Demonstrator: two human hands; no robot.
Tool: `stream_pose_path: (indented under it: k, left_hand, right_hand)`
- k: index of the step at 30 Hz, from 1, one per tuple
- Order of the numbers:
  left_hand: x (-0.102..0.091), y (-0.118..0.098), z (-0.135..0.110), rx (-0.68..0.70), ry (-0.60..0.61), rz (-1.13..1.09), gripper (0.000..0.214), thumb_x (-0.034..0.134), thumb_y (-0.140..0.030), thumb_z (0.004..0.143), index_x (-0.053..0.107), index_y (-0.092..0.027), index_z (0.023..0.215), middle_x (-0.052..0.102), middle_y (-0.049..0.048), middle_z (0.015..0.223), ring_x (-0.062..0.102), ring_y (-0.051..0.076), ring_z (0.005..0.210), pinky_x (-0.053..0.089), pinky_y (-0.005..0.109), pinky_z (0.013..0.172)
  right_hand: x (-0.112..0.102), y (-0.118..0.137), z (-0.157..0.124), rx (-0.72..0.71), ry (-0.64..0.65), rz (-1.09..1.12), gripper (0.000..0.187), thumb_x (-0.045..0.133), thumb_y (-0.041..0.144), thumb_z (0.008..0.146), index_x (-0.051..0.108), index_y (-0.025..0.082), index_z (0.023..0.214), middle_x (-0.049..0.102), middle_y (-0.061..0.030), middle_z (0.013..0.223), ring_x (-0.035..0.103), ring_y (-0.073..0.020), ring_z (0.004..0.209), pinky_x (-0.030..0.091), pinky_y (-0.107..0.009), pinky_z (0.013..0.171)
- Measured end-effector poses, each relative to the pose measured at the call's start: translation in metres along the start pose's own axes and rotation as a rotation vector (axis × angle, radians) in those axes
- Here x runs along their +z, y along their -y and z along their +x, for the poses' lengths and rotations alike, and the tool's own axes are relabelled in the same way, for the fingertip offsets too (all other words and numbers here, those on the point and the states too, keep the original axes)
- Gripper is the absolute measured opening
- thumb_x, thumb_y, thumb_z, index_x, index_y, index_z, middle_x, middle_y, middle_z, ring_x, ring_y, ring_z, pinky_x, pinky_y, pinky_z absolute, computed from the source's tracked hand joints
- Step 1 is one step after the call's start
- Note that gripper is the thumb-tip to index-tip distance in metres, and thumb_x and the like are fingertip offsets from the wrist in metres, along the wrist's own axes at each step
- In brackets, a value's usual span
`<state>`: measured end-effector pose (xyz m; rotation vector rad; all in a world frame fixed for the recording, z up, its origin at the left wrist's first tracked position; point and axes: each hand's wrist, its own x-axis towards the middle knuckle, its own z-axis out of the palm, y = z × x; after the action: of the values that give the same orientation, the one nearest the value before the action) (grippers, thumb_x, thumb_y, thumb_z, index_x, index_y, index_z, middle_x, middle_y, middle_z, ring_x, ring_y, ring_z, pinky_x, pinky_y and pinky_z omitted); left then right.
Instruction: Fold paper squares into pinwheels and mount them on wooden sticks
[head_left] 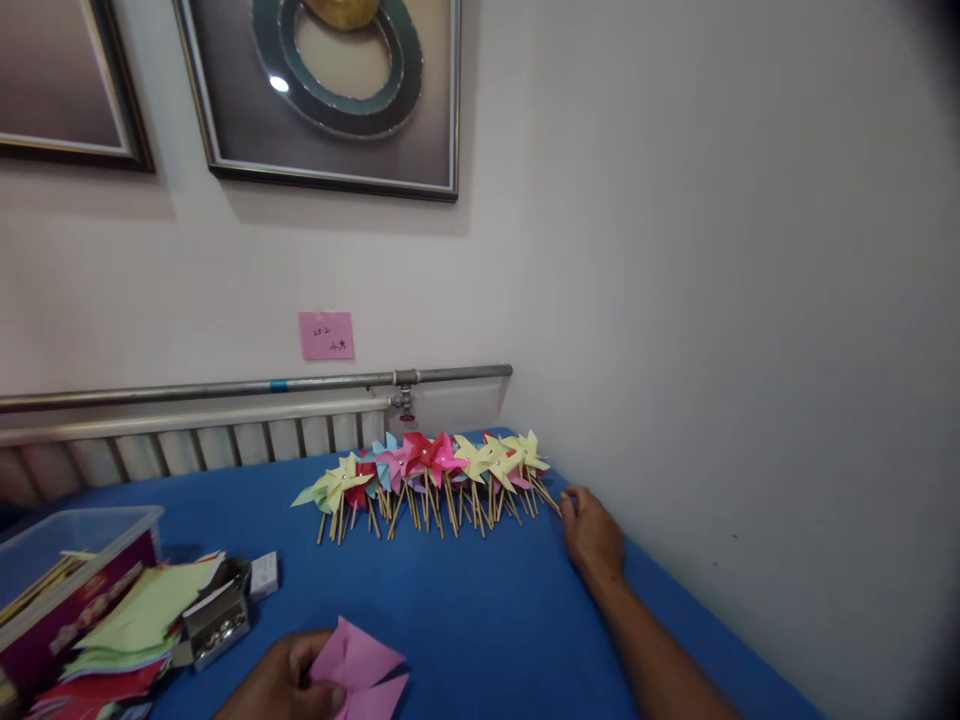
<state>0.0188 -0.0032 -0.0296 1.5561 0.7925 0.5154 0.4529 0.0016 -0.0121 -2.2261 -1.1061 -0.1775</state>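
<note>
My left hand (289, 675) pinches a pink paper square (360, 670) with slits cut in from its corners, low in the view. Out at the right end of a row of paper pinwheels (427, 460), my right hand (592, 530) has its fingers closed at the lower end of a stick belonging to a pale yellow pinwheel (529, 452). The pinwheels are yellow, red, pink and blue, lying heaped with their wooden sticks pointing toward me. Part of the right fingertips is hidden behind the hand.
At left, a clear plastic bin (82, 560) holds thin sticks. Beside it lie stacked coloured paper sheets (150, 610), an open small box of metal pins (217, 630) and a small white box (264, 576). Walls, a radiator (247, 440) and a pipe (330, 383) border the blue table (480, 600).
</note>
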Motion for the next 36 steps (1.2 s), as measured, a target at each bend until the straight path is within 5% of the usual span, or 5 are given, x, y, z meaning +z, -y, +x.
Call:
stream_pose_path:
  k: [5,11,21,30,36]
  left_hand:
    - [-0.003,0.010,0.003,0.077,-0.052,-0.122,0.052,0.086,-0.061,0.064,0.072,-0.013,0.076,0.060,0.0007,0.068,0.045,0.011,0.063,0.031,0.023,0.062]
    - [-0.004,0.008,0.005,0.101,-0.154,-0.267,0.049,0.093,-0.053,0.057,0.072,-0.011,0.071,0.052,-0.0013,0.057,0.034,0.008,0.054,0.022,0.023,0.054]
    - [0.003,0.008,0.008,0.156,-0.293,-0.396,0.048,0.093,-0.050,0.058,0.074,-0.009,0.075,0.057,0.0016,0.059,0.038,0.008,0.054,0.025,0.024,0.054]
    - [0.019,-0.004,0.007,0.137,-0.374,-0.414,0.045,0.096,-0.044,0.055,0.077,-0.010,0.077,0.060,0.0002,0.062,0.042,0.009,0.056,0.034,0.024,0.058]
    - [0.016,-0.002,0.008,0.156,-0.360,-0.450,0.053,0.097,-0.049,0.051,0.078,-0.009,0.079,0.063,0.0026,0.064,0.043,0.010,0.057,0.032,0.023,0.057]
  right_hand:
    - [-0.003,0.057,-0.054,-0.211,0.053,0.247,0.036,0.040,0.042,0.102,0.070,0.023,0.099,0.077,-0.0072,0.093,0.070,-0.0234,0.085,0.048,-0.030,0.076]
    - [0.039,0.142,-0.157,-0.029,0.630,1.130,0.061,0.066,0.078,0.078,0.068,0.021,0.098,0.068,-0.0020,0.080,0.060,-0.0190,0.066,0.047,-0.030,0.063]
    - [0.039,0.165,-0.210,0.041,1.096,1.634,0.041,0.079,0.055,0.085,0.072,0.019,0.102,0.074,-0.0047,0.086,0.068,-0.0219,0.081,0.052,-0.033,0.080]
    - [0.083,0.153,-0.213,0.162,0.919,1.369,0.067,0.091,0.065,0.059,0.077,0.015,0.100,0.078,-0.0085,0.085,0.070,-0.0254,0.077,0.054,-0.034,0.072]
    - [0.087,0.150,-0.209,0.073,0.910,1.281,0.063,0.085,0.067,0.066,0.077,0.016,0.103,0.079,-0.0086,0.086,0.070,-0.0256,0.075,0.055,-0.035,0.070]
